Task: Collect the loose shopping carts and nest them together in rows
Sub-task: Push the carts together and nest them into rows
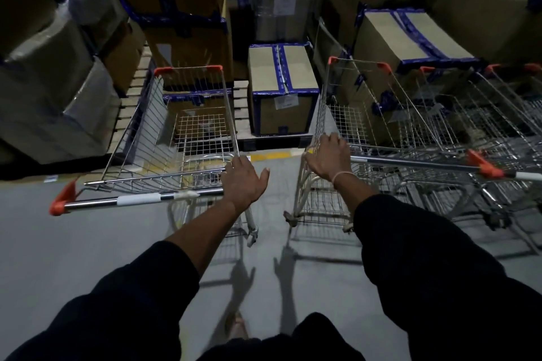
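While the left hand (243,177) grips the loose cart's (176,138) handle, the right hand (328,160) holds the row (410,126) beside it, likely to line them up.

Warehouse stockroom: taped cardboard boxes (281,91) stacked on pallets (137,88).

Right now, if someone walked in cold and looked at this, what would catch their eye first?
Probably the two outstretched arms: the left hand grips the handle end of a lone cart, and the right hand holds the rear corner of a cart row already nested at right. Behind them, stacked boxes with blue tape fill the whole background.
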